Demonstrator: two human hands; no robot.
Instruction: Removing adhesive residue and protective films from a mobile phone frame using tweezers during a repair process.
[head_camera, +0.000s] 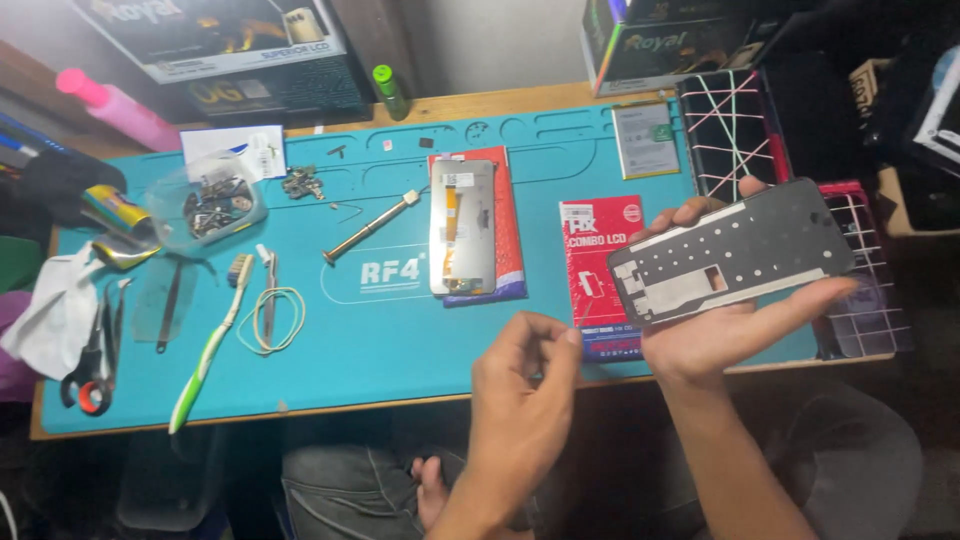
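Fingers (800, 300) of the right hand (715, 335) cradle a thin black phone frame (730, 250), likely light and bendable, edge-held; the left hand (520, 390) pinches shut on nothing visible.

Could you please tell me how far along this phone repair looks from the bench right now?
Done: the phone is apart, a display panel lies face down on the blue mat, and loose parts fill the clear tub. In hand: the right hand holds the bare phone frame, while the left hand pinches its fingers beside it. Left: panel and frame are not joined.
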